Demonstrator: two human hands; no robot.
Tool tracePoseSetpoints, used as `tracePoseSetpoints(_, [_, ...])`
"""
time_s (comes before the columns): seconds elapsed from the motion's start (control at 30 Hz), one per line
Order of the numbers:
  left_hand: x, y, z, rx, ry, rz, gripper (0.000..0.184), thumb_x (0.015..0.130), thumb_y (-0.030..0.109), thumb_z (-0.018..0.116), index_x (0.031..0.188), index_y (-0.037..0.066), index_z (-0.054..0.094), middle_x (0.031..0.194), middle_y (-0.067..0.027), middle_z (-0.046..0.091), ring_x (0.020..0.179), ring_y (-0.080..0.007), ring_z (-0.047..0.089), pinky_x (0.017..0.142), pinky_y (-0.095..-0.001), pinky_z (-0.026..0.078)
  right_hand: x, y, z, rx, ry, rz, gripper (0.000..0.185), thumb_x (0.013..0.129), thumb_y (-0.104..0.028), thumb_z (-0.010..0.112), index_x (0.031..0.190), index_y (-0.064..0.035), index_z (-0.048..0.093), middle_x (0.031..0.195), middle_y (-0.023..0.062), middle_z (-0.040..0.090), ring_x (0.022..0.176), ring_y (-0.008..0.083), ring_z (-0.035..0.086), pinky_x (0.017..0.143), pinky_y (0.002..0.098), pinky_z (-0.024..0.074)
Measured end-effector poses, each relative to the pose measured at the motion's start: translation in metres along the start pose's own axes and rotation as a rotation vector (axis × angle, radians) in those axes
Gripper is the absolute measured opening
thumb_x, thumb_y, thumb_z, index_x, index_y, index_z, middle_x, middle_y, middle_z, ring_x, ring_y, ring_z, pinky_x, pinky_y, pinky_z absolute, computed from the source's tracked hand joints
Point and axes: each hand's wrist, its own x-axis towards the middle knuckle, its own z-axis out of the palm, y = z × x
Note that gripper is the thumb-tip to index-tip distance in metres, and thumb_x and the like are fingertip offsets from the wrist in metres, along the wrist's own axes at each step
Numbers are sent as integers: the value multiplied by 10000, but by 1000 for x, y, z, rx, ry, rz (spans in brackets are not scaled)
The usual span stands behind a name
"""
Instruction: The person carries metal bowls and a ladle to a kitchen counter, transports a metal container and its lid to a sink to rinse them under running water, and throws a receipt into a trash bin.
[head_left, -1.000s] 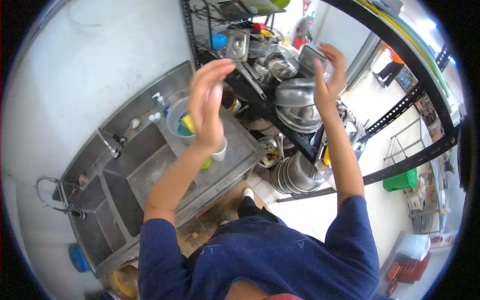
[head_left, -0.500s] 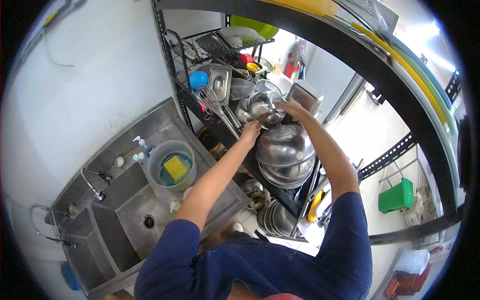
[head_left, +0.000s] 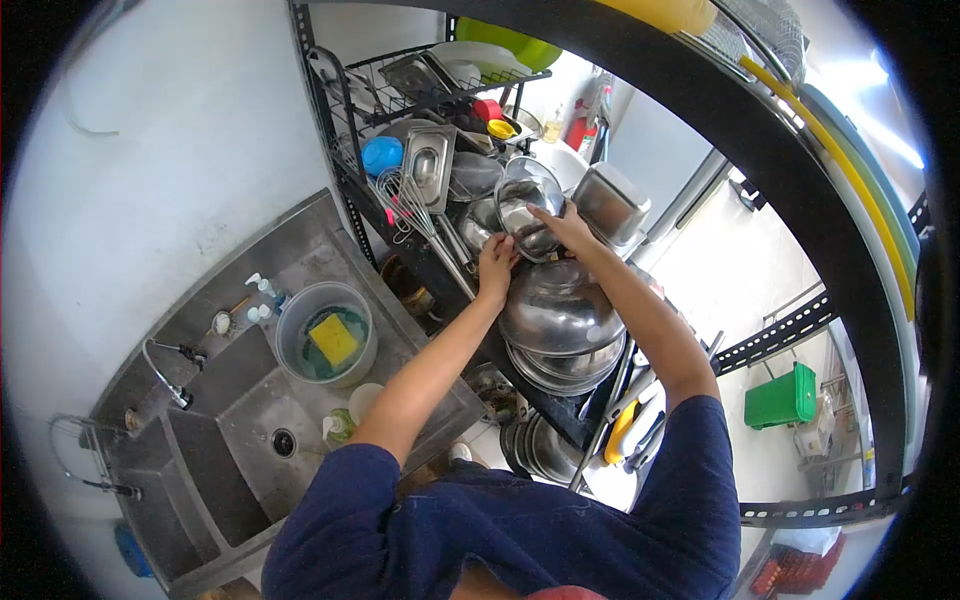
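Note:
On the black shelf, a shiny steel bowl (head_left: 520, 205) leans among other metalware, with both hands at its near side. My left hand (head_left: 496, 268) has its fingers curled at the bowl's lower left edge. My right hand (head_left: 565, 228) holds the bowl's right side, its fingers reaching over the rim. Just below the hands, a large upturned steel bowl (head_left: 560, 310) rests on a stack of bowls. A rectangular steel pan (head_left: 610, 203) stands to the right, and whisks (head_left: 415, 210) lie to the left.
A steel sink (head_left: 245, 430) is at the left, with a clear tub (head_left: 290, 335) holding a yellow sponge (head_left: 334, 340). Knives with yellow and white handles (head_left: 622, 430) stand at the shelf's near end. A black rack post (head_left: 775, 335) and a green bin (head_left: 781, 396) are at the right.
Both hands have come down from the air onto the metalware, and my right hand has closed on the bowl's rim. The view has shifted towards the shelf.

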Motion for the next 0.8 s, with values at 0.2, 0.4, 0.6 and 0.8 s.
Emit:
tracePoseSetpoints(0.2, [12,12,4,-56,-61,-75,265,870,272,490,1050,84,438,938,-1,487,871,-126,481,780,-305,392,-24,-20,-12,44,-14,-3,1151,566,-715,555,1304,65,141,1187,304,404,1103,363,437,924,370,350])
tracePoseSetpoints(0.4, [21,5,5,-290,-96,-90,202,868,217,488,1028,107,432,924,11,507,865,-119,494,781,-322,384,-30,-28,-34,-138,68,-134,1075,613,-672,562,1252,121,215,1057,322,493,1019,377,502,873,370,390])
tracePoseSetpoints(0.6, [16,27,15,-518,-189,-20,154,887,176,440,1021,101,440,1017,-25,536,978,-142,522,846,-366,420,-92,-37,-109,95,251,-279,641,726,-477,610,1087,43,506,907,205,589,811,261,591,677,314,459])
tracePoseSetpoints(0.8, [-28,80,-6,-1019,-188,-250,275,916,240,321,1052,40,452,1066,-100,525,982,-228,514,860,-362,412,-188,-7,-136,235,353,-88,441,755,-410,607,884,12,604,661,72,587,612,109,549,532,226,432])
